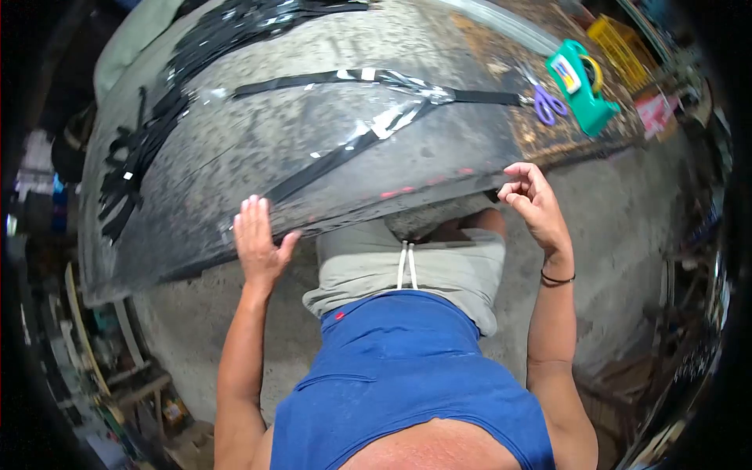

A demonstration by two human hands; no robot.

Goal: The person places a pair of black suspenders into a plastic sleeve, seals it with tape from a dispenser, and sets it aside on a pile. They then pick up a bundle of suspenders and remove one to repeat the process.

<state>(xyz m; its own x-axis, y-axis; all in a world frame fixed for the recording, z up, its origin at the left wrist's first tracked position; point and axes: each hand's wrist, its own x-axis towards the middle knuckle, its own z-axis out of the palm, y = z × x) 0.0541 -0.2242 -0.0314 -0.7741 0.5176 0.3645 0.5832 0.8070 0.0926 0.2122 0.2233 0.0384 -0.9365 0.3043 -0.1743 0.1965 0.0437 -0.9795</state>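
My left hand [261,240] lies flat with its fingers together and stretched out on the near edge of the dark table [439,168], beside the lower end of a black strap in clear plastic [321,167]. A second black strap [301,80] runs across the table and meets the first near a crumpled plastic part. My right hand [533,202] hovers just off the table's front edge, its fingers curled and thumb near them; nothing is clearly seen in it. Purple-handled scissors [546,106] and a green tape dispenser [583,94] rest at the right end.
Piles of black straps [145,145] lie along the table's left and back sides. A yellow crate [623,53] stands beyond the right corner, near a pink bag [656,113]. Wooden pieces [141,392] stand at the lower left.
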